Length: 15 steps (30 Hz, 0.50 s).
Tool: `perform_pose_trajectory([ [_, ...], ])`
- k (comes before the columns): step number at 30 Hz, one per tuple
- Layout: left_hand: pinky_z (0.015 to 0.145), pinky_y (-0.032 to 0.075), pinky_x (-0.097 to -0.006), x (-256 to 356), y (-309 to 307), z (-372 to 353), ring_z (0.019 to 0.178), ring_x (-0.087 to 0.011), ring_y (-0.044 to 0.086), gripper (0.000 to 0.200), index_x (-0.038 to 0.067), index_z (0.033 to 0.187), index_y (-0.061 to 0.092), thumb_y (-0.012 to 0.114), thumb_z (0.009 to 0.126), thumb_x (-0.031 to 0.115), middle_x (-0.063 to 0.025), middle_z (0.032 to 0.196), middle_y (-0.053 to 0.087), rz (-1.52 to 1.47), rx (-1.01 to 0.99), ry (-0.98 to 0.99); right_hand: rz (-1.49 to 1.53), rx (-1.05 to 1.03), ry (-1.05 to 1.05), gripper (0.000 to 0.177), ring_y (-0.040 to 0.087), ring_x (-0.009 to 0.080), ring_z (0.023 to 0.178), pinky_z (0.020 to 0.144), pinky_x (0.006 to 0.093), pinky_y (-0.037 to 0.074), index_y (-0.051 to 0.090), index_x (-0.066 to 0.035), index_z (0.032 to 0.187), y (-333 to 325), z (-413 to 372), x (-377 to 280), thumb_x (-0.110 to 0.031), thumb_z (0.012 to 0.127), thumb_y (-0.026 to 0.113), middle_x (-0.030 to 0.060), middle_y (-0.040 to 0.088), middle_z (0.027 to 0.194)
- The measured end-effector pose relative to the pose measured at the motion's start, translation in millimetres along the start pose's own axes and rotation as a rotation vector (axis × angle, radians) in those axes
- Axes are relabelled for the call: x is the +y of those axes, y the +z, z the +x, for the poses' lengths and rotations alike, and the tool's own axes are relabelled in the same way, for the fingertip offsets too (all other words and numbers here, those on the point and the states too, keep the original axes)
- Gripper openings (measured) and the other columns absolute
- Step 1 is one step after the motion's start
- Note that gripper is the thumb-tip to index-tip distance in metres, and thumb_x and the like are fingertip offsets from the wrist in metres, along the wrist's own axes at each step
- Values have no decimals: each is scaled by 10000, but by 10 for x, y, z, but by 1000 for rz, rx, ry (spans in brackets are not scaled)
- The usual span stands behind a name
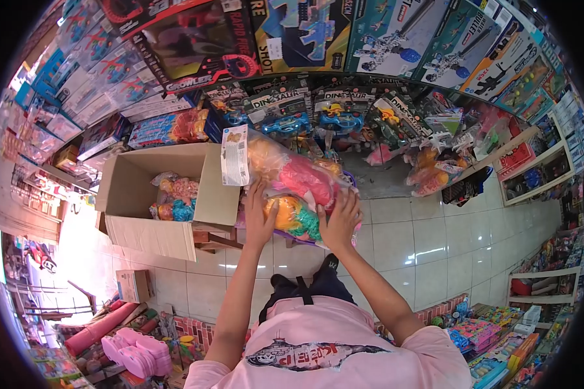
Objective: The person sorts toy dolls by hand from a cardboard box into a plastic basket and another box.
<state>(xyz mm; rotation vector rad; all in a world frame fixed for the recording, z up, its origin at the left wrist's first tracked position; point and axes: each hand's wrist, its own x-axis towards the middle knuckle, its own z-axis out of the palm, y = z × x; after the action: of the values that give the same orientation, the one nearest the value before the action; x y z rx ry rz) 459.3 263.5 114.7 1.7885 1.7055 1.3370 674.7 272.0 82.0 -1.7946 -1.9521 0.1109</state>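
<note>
Both my hands hold a clear plastic bag of colourful toys (298,181) with a white header card (235,155) at its left end. My left hand (259,217) grips the bag's near edge on the left, fingers spread under it. My right hand (339,220) presses on the bag's right part. The bag hovers above the floor, just right of an open cardboard box (143,188). Inside the box lie similar packed toys (174,198).
Toy boxes fill the shelves ahead, with dinosaur packs (285,104) and blaster boxes (201,52). More bagged toys (428,172) lie to the right near a black basket (467,188). A small carton (133,285) and pink toys (133,350) sit at lower left. Tiled floor (428,240) stretches right.
</note>
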Motion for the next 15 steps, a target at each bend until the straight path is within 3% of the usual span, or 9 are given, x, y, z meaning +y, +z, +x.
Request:
perform_pose_trajectory([
  [2, 1114, 325, -468, -259, -4, -316, 1340, -417, 393, 468, -40, 1327, 485, 608, 937, 186, -246, 1438, 416, 5, 109, 17, 165, 135, 5, 509, 420, 450, 1289, 1011, 595, 329, 486, -29, 1356, -49, -212, -65, -275, 924, 597, 282, 471, 1364],
  [3, 1117, 311, -475, -427, -14, -518, 1332, -415, 394, 466, -40, 1323, 481, 614, 932, 176, -250, 1423, 418, 18, 210, 36, 163, 132, -6, 509, 420, 450, 1289, 1011, 595, 329, 486, -29, 1356, -41, -332, -71, -275, 924, 597, 282, 471, 1364],
  [5, 1097, 327, -464, -656, -110, -989, 1303, -409, 406, 446, -28, 1305, 477, 615, 929, 168, -242, 1384, 428, 119, 200, -4, 519, -54, -316, 331, 589, 393, 1105, 909, 518, 447, 588, -36, 1162, 25, -602, -31, -185, 868, 624, 214, 624, 1185],
  [6, 1078, 344, -453, -759, -168, -1261, 1274, -402, 417, 426, -16, 1287, 473, 615, 925, 160, -234, 1346, 438, 219, 175, -39, 518, -67, -325, 331, 589, 393, 1105, 909, 518, 447, 588, -36, 1162, 90, -750, -25, -185, 868, 624, 214, 624, 1185],
  [8, 1027, 375, -440, -1006, -299, -1775, 1212, -383, 478, 400, -37, 1228, 522, 636, 918, 187, -237, 1267, 505, 237, 63, -176, 606, -392, -465, 219, 656, 369, 965, 833, 448, 508, 611, -58, 1060, 278, -1030, 1, -167, 871, 617, 176, 680, 1035],
  [11, 823, 484, -394, -1664, -497, -2854, 962, -316, 614, 459, -54, 1147, 591, 646, 932, 348, -222, 1035, 627, -56, -213, -660, 505, -580, -247, 201, 675, 389, 833, 762, 468, 530, 636, -29, 1039, 637, -1417, 256, -144, 875, 613, 170, 698, 915],
  [13, 715, 512, -402, -2188, -604, -3933, 760, -278, 654, 602, -60, 1170, 619, 597, 946, 499, -201, 904, 691, -182, -281, -1078, 301, -833, -36, 267, 645, 391, 1025, 864, 486, 518, 621, -112, 1112, 1125, -1731, 833, -222, 869, 620, 219, 667, 1109],
  [14, 771, 528, -405, -2658, -614, -4666, 853, -307, 687, 624, -65, 1185, 630, 561, 954, 510, -228, 976, 708, -31, -393, -1327, 95, -971, -17, 381, 634, 387, 1087, 920, 489, 509, 616, -90, 1174, 1448, -1964, 1336, -311, 864, 632, 219, 662, 1164],
  [15, 852, 531, -424, -2222, -986, -4685, 1052, -360, 666, 604, -37, 1254, 613, 548, 956, 485, -252, 1131, 688, -39, -530, -1524, -113, -1128, 15, 471, 615, 387, 1149, 977, 480, 494, 625, -36, 1190, 1689, -2199, 1820, -360, 848, 638, 223, 642, 1236],
])
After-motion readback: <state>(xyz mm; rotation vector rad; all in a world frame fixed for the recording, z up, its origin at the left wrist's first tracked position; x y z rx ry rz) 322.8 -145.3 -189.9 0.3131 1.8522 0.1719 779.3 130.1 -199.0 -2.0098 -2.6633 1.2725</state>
